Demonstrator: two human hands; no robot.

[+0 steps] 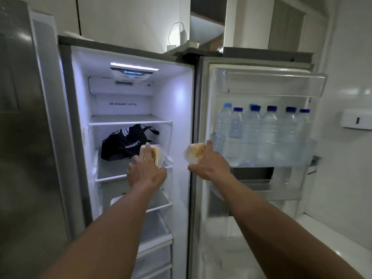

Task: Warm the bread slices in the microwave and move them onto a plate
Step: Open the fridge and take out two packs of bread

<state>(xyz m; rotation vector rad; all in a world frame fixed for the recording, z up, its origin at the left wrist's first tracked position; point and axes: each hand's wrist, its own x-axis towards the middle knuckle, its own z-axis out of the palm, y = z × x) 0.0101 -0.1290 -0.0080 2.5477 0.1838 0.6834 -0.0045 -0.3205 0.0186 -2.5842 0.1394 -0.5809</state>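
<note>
The person holds two bread packs at an open fridge point(181, 109). Each pack is a few slices in clear wrap.

The left pack point(156, 155) is inside the fridge, at the front right of a glass shelf point(112, 170). The left hand point(147, 173) lies on it, with long fingers reaching up over the front of the pack. I cannot tell if the hand grips the pack or only touches it.

The right pack point(196, 153) is up in the air, in front of the edge between the fridge and its open door point(203, 117). The right hand point(209, 164) holds it tight. One finger goes over the top and the thumb sticks out low on the left.

On the same shelf, behind the left pack and to its left, lies a black bag point(122, 143) with white letters. It touches the back of the shelf.

The door has a clear bin point(311, 150) just to the right of the right hand. In it stands a row of water bottles point(269, 129) with blue caps, all upright and close together. Above it is a top bin point(269, 83) with a clear flap.

Low in the fridge are drawers point(155, 258). On top of the fridge sits a white charger point(183, 36) with a looped cord.
</note>
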